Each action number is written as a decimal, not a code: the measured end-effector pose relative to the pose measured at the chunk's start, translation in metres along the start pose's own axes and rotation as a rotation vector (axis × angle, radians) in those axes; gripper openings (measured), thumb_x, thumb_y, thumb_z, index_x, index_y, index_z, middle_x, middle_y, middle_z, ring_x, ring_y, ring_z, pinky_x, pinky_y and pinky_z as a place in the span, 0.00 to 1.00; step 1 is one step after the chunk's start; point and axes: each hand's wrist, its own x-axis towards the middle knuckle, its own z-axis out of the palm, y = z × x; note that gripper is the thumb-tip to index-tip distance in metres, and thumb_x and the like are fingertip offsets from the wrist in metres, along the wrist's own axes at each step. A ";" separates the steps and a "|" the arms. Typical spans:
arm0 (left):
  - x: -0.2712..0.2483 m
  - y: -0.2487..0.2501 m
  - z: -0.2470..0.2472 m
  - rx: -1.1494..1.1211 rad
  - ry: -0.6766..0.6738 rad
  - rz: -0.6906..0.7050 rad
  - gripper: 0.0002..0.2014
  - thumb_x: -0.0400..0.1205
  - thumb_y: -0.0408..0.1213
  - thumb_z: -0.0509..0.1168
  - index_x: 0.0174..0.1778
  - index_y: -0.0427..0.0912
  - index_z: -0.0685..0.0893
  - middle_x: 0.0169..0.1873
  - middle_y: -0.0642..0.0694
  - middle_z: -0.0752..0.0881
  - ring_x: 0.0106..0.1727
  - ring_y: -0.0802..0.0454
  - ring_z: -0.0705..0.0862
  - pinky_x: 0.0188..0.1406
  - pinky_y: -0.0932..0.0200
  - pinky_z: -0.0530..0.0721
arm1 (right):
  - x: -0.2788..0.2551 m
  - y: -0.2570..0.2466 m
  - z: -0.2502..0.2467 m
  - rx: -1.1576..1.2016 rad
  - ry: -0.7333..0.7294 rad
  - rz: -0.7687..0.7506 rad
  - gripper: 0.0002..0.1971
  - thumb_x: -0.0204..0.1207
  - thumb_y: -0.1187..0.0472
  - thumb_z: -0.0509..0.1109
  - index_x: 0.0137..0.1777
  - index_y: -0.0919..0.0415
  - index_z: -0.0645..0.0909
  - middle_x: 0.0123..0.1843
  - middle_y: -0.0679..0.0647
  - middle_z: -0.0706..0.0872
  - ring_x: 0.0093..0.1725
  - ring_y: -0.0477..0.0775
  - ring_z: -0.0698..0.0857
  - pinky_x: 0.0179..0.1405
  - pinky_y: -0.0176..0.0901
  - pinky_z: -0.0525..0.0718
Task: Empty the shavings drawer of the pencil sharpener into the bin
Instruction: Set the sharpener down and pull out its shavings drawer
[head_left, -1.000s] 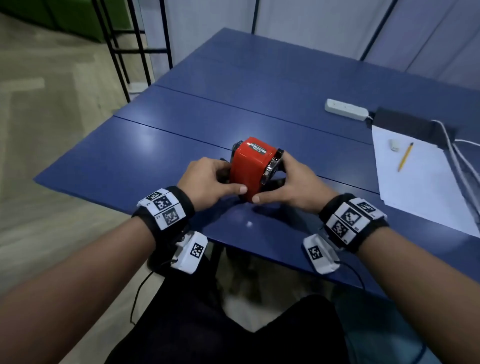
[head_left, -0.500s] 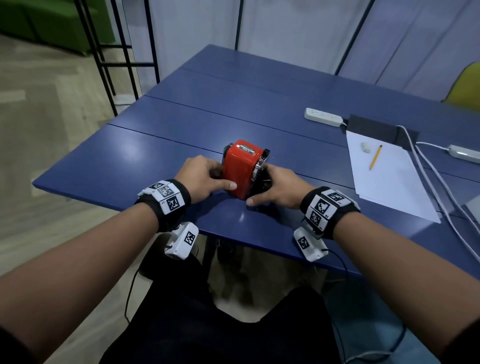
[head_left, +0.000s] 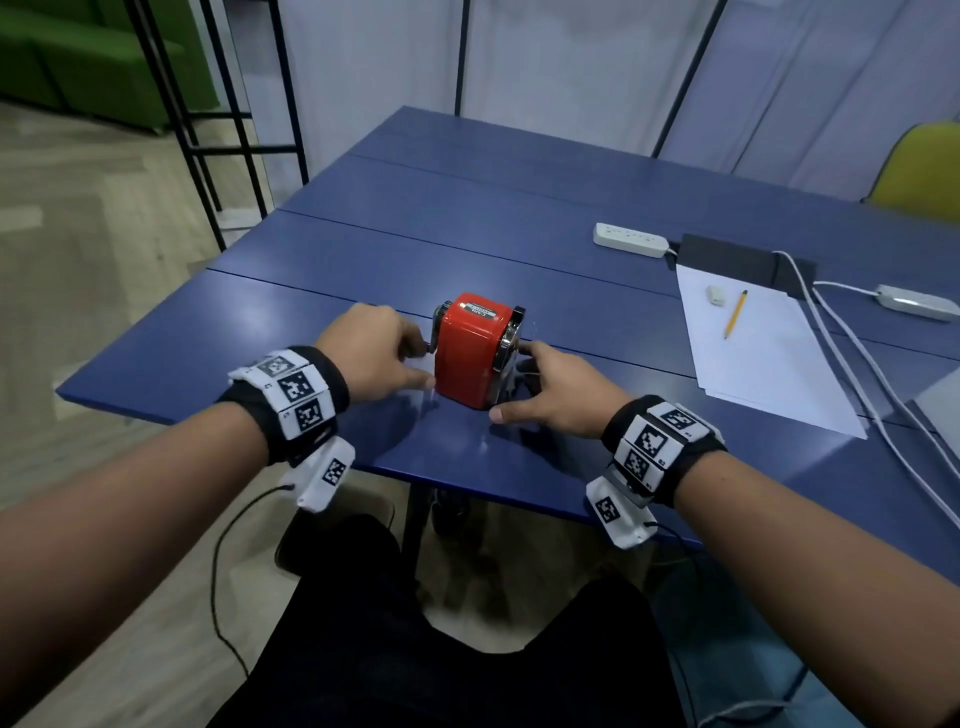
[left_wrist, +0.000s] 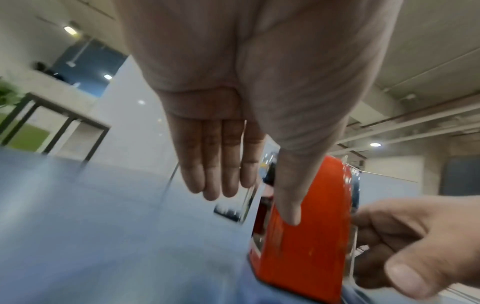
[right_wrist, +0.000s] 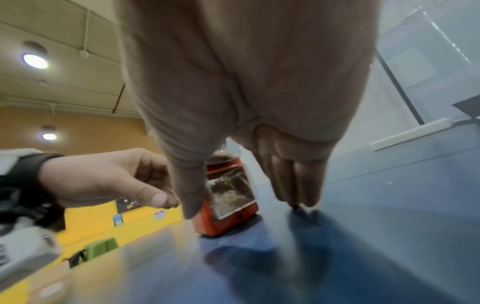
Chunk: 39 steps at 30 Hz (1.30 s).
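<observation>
A red pencil sharpener (head_left: 467, 353) stands upright on the blue table (head_left: 311, 322) between my hands. My left hand (head_left: 410, 364) is beside its crank end, fingers straight in the left wrist view, thumb lying against the red body (left_wrist: 306, 236). My right hand (head_left: 509, 384) sits at the other end, with the fingers pointing down at the tabletop and the thumb near the sharpener's corner. The right wrist view shows the clear shavings drawer (right_wrist: 231, 197) closed in the red housing, with shavings inside. Neither hand grips anything. No bin shows in any view.
To the right lies a white sheet (head_left: 753, 364) with a pencil (head_left: 735, 314) and an eraser (head_left: 716, 294). Behind it are a power strip (head_left: 629, 239) and white cables (head_left: 857, 374). A black metal rack (head_left: 208, 130) stands at the left, and a yellow chair (head_left: 919, 166) at the far right.
Both hands held the sharpener's sides a second ago; now they have loosened and drawn slightly apart. The sharpener stays standing on the table. The head view has tilted up.
</observation>
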 end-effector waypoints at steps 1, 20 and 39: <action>0.001 0.000 -0.008 0.024 0.011 0.007 0.30 0.68 0.61 0.81 0.62 0.49 0.90 0.54 0.52 0.92 0.52 0.52 0.90 0.53 0.56 0.88 | -0.003 0.003 0.001 0.003 0.010 0.033 0.53 0.68 0.42 0.88 0.88 0.60 0.66 0.80 0.54 0.82 0.76 0.54 0.83 0.73 0.45 0.80; 0.046 0.057 -0.022 0.296 -0.257 0.307 0.51 0.66 0.52 0.85 0.81 0.49 0.65 0.70 0.43 0.78 0.64 0.39 0.85 0.63 0.38 0.86 | -0.003 -0.011 0.018 0.209 0.272 -0.011 0.37 0.66 0.51 0.91 0.75 0.56 0.83 0.65 0.50 0.92 0.63 0.49 0.89 0.67 0.43 0.84; 0.045 0.061 -0.025 0.350 -0.253 0.283 0.50 0.66 0.52 0.86 0.80 0.51 0.65 0.67 0.45 0.79 0.60 0.40 0.86 0.58 0.37 0.87 | -0.005 -0.005 0.011 0.167 0.267 0.018 0.38 0.63 0.50 0.92 0.73 0.59 0.83 0.60 0.51 0.93 0.59 0.49 0.91 0.66 0.46 0.89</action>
